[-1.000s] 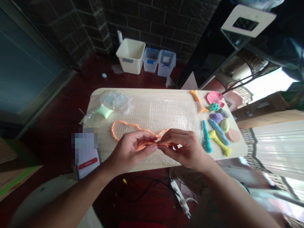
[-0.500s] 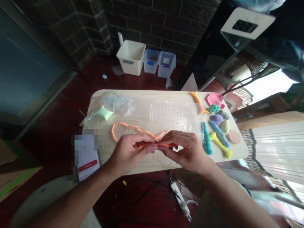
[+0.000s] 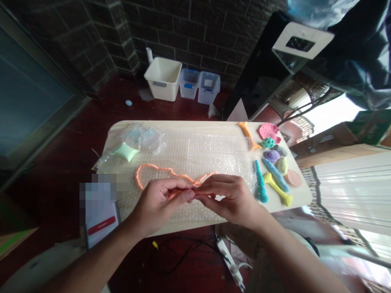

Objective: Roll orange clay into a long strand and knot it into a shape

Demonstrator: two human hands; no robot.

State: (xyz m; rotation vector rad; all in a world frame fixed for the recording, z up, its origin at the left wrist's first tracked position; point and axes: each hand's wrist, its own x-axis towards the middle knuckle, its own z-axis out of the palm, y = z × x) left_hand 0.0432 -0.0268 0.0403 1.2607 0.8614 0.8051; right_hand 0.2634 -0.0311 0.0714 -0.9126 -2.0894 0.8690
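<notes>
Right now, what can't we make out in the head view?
Orange strand: stretch gripped between left hand and right hand, covered by fingers.
Phone: upper part hidden by pixelation.
Gray lump: partly hidden behind the purple lump.
Panel display: too small and blurred to read.
Cardboard box with green tape: cut off by left edge.

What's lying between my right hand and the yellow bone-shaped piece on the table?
In the head view, a teal tapered piece lies between your right hand and the yellow bone-shaped piece, with bubble wrap showing nearer the hand.
</notes>
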